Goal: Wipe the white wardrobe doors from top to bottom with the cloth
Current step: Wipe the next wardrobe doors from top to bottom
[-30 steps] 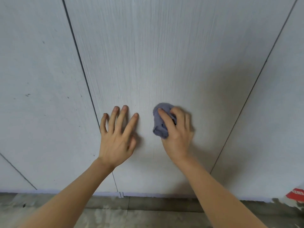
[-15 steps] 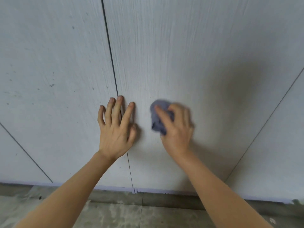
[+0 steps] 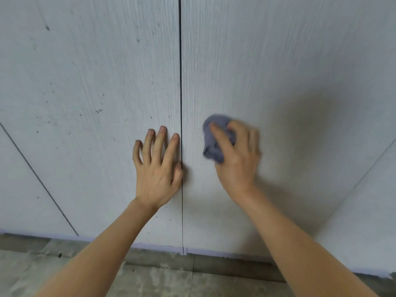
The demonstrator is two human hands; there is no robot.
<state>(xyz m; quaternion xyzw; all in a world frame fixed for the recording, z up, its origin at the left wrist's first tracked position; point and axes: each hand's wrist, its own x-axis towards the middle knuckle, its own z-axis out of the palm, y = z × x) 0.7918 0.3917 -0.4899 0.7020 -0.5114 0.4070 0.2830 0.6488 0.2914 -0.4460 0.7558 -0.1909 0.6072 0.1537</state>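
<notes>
My right hand [image 3: 236,161] has its grip curled round the bunched grey-blue cloth [image 3: 215,139], pressing it low on the white wardrobe door [image 3: 267,71], just right of the seam [image 3: 180,82]. My left hand [image 3: 157,168] lies flat, fingers spread, on the neighbouring door [image 3: 96,82].

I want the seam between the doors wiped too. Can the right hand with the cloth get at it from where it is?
Probably yes. The right hand holds the cloth just right of the seam, nothing between; only the left hand covers a short stretch.
</notes>
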